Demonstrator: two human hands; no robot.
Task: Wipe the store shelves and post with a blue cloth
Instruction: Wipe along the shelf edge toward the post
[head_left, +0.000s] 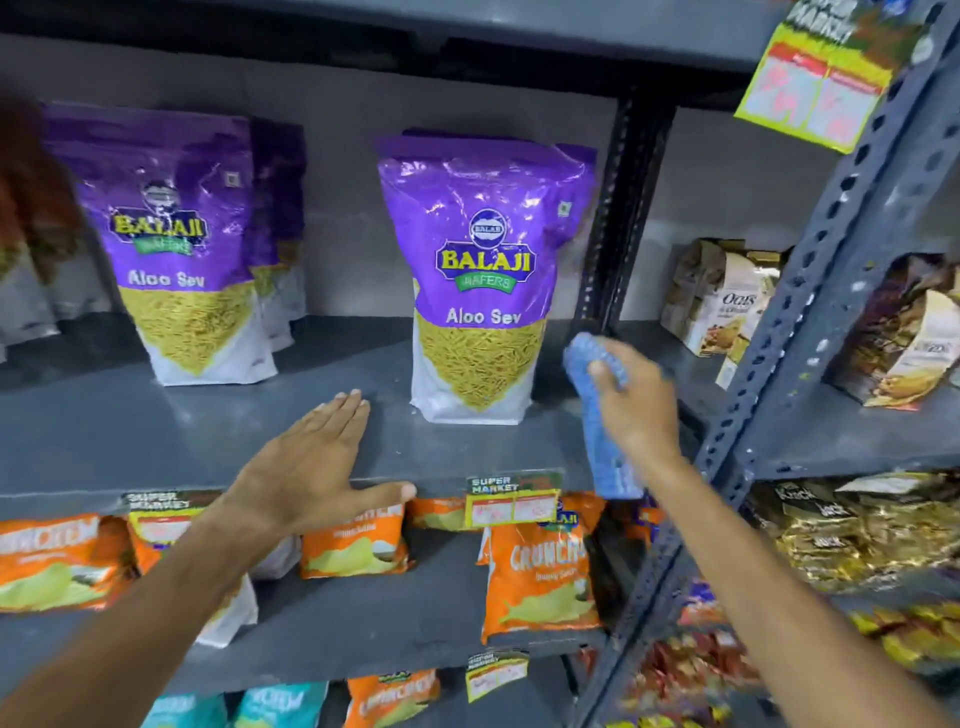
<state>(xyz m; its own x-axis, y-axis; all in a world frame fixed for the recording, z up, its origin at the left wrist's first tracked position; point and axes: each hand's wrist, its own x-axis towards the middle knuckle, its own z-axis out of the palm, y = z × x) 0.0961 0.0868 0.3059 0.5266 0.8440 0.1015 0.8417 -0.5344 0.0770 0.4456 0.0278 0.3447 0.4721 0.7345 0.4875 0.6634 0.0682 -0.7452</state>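
Observation:
My right hand (636, 400) grips a blue cloth (602, 415) and holds its top end against the foot of the dark back post (618, 208), just right of a purple Aloo Sev bag (483, 275). The cloth's tail hangs down past the front edge of the grey shelf (156, 431). My left hand (317, 462) lies flat and open on that shelf near its front edge, fingers together and thumb out. A slotted grey front post (831, 270) slants up at the right.
A second purple Aloo Sev bag (182, 249) stands at the left of the shelf. Orange snack packs (540, 566) fill the shelf below, price tags (511, 501) hang on the edge, and oats boxes (722, 296) sit in the right-hand bay.

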